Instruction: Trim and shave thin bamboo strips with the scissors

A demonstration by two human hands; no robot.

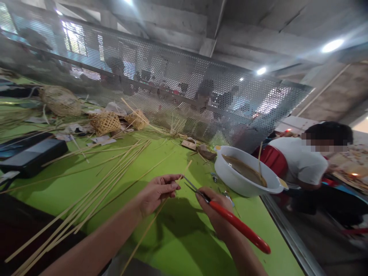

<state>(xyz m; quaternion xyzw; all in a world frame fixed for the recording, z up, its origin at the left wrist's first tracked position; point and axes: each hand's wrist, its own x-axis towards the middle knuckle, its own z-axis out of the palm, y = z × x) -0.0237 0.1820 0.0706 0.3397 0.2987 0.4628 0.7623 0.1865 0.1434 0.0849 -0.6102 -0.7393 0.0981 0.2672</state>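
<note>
My left hand [156, 193] is closed in a pinch on a thin bamboo strip [145, 234]. The strip's short end sticks up past my fingertips, and its long end runs down toward the bottom edge. My right hand [214, 207] grips a red-handled snipping tool [238, 224] with two slim metal jaws. Those jaws stand slightly apart, their tips right beside the strip at my left fingertips. Whether they touch it, I cannot tell. A bundle of long bamboo strips [107, 188] lies to the left on the green tabletop [184, 249].
A white basin [238, 183] of brownish liquid, with a stick in it, stands right. Woven baskets [105, 122] sit back left near a black box [34, 155]. A perforated metal screen [172, 84] borders the far side. A seated person [299, 161] is beyond the table's right edge.
</note>
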